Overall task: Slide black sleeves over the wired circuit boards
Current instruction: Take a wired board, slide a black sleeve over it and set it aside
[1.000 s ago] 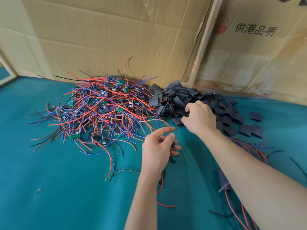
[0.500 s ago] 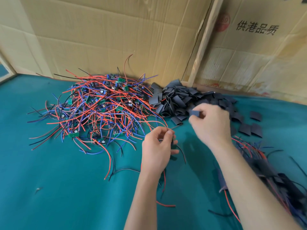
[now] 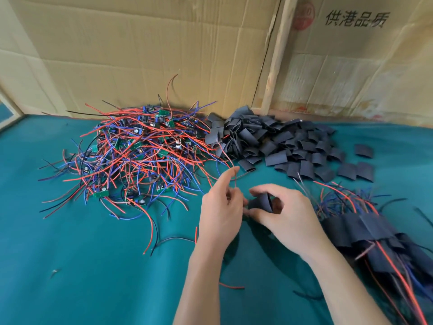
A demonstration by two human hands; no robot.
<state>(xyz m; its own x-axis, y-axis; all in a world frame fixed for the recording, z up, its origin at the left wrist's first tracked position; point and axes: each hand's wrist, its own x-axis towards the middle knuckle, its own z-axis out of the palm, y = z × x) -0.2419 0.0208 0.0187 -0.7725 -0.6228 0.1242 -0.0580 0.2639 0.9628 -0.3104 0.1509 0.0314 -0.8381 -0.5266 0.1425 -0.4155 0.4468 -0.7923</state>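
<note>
left hand: left hand [image 3: 221, 214], fingers curled, pinching thin red wires [image 3: 230, 170] that loop up past the raised index finger; whatever board hangs on them is hidden behind the fingers
right hand: right hand [image 3: 284, 215], thumb and fingers curled around a short black sleeve of soft matte tubing [image 3: 261, 202], squeezed so its mouth gapes open, facing the left hand
sleeve position: between the two hands, low over the cloth, just beside the left fingertips; whether anything is already inside it, cannot tell
unsleeved pile: loose tangled heap of small green circuit boards with red, blue and black insulated wires [image 3: 138, 156], back left, wire ends splaying out over the cloth
sleeve stock: mound of flattened black tube pieces [image 3: 276, 141], back centre against the cardboard, touching the wire heap's right edge; a few flat pieces lie apart to the right
finished pile: row of black-sleeved boards with red and blue wires sticking out [image 3: 375, 228], right of the right forearm, overlapping like shingles
surface: teal felt-like table cloth [image 3: 82, 266], a few stray wire offcuts on it
backdrop: creased brown corrugated cardboard sheets [image 3: 152, 50], upright behind the piles; printed characters top right
</note>
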